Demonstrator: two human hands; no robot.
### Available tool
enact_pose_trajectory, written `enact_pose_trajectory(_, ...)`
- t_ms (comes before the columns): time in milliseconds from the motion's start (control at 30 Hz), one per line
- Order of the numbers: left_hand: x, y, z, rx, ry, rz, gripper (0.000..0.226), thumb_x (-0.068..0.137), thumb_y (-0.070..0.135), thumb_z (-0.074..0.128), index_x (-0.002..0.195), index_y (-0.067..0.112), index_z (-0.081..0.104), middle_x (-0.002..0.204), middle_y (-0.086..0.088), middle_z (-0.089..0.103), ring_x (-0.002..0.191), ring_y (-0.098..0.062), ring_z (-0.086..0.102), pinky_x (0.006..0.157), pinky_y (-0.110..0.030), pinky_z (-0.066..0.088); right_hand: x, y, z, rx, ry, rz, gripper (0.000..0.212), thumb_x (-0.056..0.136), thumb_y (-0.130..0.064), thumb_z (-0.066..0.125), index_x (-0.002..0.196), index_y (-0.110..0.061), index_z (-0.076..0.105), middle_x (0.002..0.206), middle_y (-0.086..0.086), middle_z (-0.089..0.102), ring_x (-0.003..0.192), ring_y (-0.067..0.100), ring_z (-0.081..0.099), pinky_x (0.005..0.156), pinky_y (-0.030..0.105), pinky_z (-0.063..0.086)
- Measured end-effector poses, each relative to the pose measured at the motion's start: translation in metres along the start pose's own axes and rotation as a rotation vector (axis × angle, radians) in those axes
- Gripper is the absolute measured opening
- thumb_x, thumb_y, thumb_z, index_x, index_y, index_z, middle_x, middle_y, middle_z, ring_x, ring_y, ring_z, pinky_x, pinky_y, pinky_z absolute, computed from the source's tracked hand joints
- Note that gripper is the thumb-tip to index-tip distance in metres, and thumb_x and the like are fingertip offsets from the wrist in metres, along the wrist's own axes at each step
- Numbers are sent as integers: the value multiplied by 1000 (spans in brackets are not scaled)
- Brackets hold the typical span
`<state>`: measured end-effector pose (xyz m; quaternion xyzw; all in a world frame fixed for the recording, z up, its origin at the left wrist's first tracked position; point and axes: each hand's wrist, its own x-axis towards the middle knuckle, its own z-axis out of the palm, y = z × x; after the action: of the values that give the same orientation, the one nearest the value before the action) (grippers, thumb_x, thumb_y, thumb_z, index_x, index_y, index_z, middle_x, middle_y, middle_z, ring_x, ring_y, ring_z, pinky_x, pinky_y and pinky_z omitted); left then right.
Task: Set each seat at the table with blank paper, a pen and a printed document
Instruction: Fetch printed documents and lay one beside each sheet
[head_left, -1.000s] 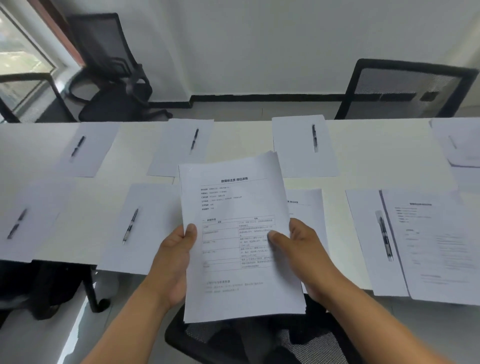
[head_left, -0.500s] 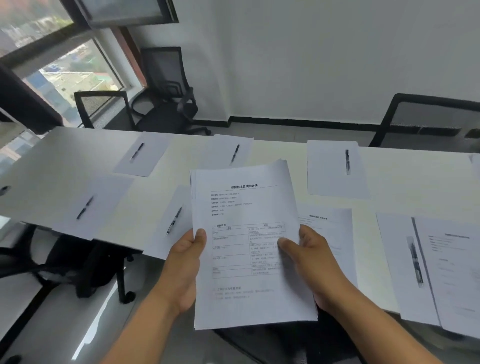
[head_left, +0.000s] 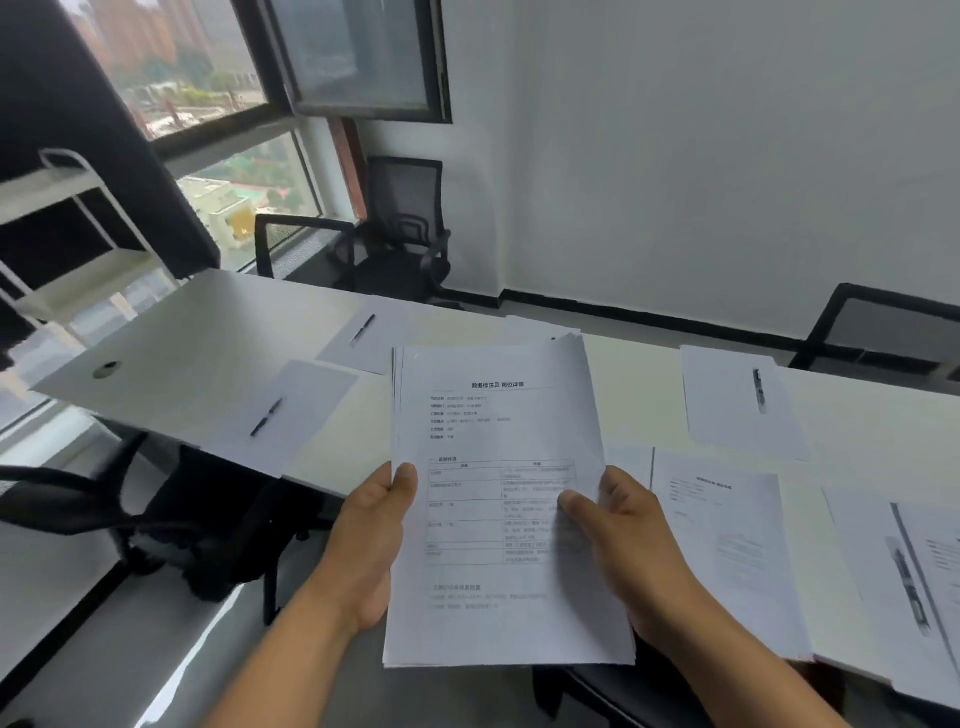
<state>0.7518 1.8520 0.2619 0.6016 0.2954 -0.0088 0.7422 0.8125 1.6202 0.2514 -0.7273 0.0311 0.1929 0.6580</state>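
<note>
I hold a stack of printed documents (head_left: 498, 499) upright in front of me, above the near edge of the white table (head_left: 208, 332). My left hand (head_left: 371, 540) grips its left edge, thumb on the front. My right hand (head_left: 628, 540) grips the right edge, thumb pressed on the top sheet. Blank sheets with a black pen lie at the near left seat (head_left: 283, 415), the far left seat (head_left: 363, 332) and the far right seat (head_left: 743, 400). A printed document (head_left: 727, 530) lies on the table just right of my right hand. Another sheet with a pen (head_left: 906, 587) lies at the right edge.
Black mesh office chairs stand by the window (head_left: 405, 228), behind the table at the right (head_left: 883, 327) and at the near left (head_left: 104, 509). A white shelf rack (head_left: 78, 234) stands at the left. The table has a cable hole (head_left: 106, 370) at its left end.
My view has swung up and to the left, bringing the window and the table's left end into sight. Both hands keep the same hold on the stack.
</note>
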Motion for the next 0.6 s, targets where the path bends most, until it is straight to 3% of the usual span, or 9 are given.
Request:
enact_pose_trajectory(67,-5,9,-28,-7,17,24,34,118,32,44,134,21,72,127,-6,81,116,-28,79,104,-55,60,-6,-5,26,-10,0,-32,21,108,-16,63,88,-21,61,73,-27,74,65,-8,69,59,13,52)
enact_pose_trajectory(133,-10,16,-50,-20,14,40,34,118,32,44,135,22,72,127,-5,81,115,-28,79,100,-52,61,-10,-11,47,-38,17,-69,28,107,-17,64,81,-23,55,66,-27,70,54,-9,63,51,11,45)
enact_pose_trajectory(233,-20,30,-89,-39,13,81,34,119,31,43,135,22,71,126,-5,81,114,-27,80,95,-48,64,-16,-23,88,-72,22,-106,12,106,-22,66,94,-20,66,87,-16,80,76,6,77,66,28,61)
enact_pose_trajectory(300,-25,38,-110,-42,29,107,34,119,30,42,134,22,71,124,-4,82,111,-25,80,88,-43,65,-19,-30,109,-80,15,-132,8,105,-24,67,99,-19,68,93,-11,81,85,18,79,73,40,65)
enact_pose_trajectory(433,-34,47,-151,-62,63,147,35,119,29,41,135,20,71,124,-2,82,111,-23,80,86,-40,65,-28,-46,151,-112,-20,-175,21,104,-20,68,85,-21,59,76,-17,76,69,8,72,55,25,53)
enact_pose_trajectory(467,-35,49,-161,-72,71,157,35,119,30,41,135,20,71,124,-2,82,112,-23,80,88,-41,65,-29,-49,161,-131,-28,-178,21,104,-20,68,85,-21,59,77,-17,75,70,9,72,55,27,54)
enact_pose_trajectory(533,-37,52,-176,-90,87,165,35,119,30,41,135,20,71,124,-2,82,112,-23,80,92,-44,63,-28,-52,177,-163,-39,-189,11,104,-22,68,94,-19,66,90,-11,80,83,20,77,67,43,65)
enact_pose_trajectory(600,-37,53,-186,-109,98,170,35,119,29,41,133,19,71,124,-3,82,112,-24,80,93,-45,63,-27,-57,187,-172,-43,-197,7,104,-23,68,103,-16,70,98,-5,82,90,26,79,81,54,67)
